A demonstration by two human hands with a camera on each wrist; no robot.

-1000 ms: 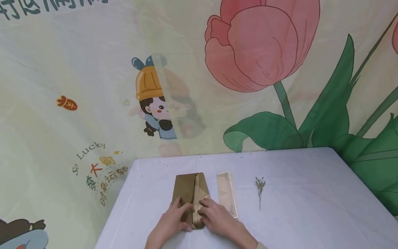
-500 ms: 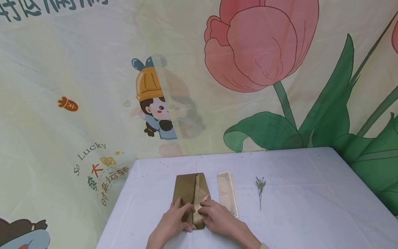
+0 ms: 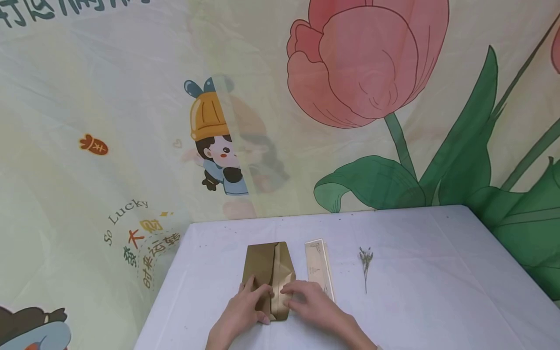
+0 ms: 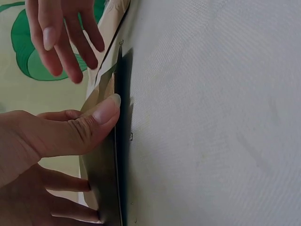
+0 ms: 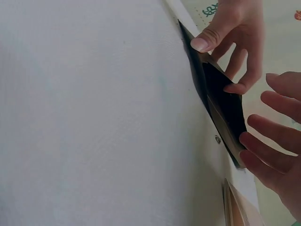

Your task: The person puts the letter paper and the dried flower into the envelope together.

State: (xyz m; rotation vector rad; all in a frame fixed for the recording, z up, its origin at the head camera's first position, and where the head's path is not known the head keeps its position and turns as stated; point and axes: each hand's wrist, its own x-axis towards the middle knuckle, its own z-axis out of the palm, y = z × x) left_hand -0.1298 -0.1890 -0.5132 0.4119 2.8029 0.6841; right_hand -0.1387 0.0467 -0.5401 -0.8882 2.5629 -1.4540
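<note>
On the table (image 3: 420, 277), my left hand (image 3: 242, 308) presses the envelope (image 3: 262, 265), fingers spread; my right hand (image 3: 318, 307), relaxed, hides more of the card (image 3: 317, 264) than before.

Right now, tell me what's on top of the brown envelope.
The left hand, gripping the envelope, and the right hand, over its right side. The surface beneath both hands is hidden.

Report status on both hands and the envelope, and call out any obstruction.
Left hand on envelope, thumb at near edge. Right hand at its right side, fingers loose, contact unclear. Card and sprig lie right of it, seemingly not in the way.
</note>
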